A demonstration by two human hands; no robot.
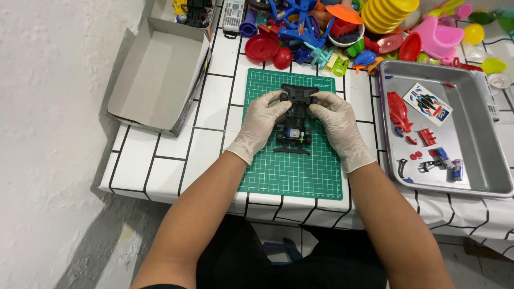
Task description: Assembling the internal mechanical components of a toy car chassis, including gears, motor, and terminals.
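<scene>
Gloved left hand point(261, 122) and right hand point(338, 124) each hold a grip pinching the sides of a black toy car frame point(295, 115), apparently just above the green mat point(292, 166) on the counter point(214, 101); metal tray point(476, 184) at right.

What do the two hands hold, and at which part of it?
Both hands, left hand and right hand, hold the black toy car chassis by its two sides, near its far end.
</scene>
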